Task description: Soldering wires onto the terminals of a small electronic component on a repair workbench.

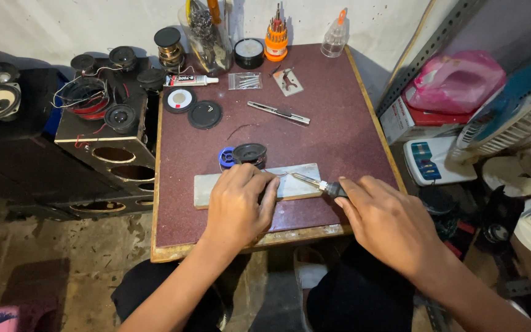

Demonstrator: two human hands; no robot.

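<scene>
My left hand (238, 206) rests on a pale wooden block (207, 186) lying across the small maroon table (339, 132). Its fingers cover something small on the block that I cannot make out. My right hand (383, 218) grips a soldering iron (318, 183) by its dark handle, and the metal tip points left toward my left fingers. A small black speaker (250, 152) and a blue solder spool (226, 158) sit just behind the block.
Farther back lie a utility knife (278, 113), two round black discs (204, 114), a glue tube (190, 80), a screwdriver set (276, 38) and a clear bottle (335, 37). A speaker box (109, 144) with loose drivers stands left. A fan (514, 117) and boxes crowd the right.
</scene>
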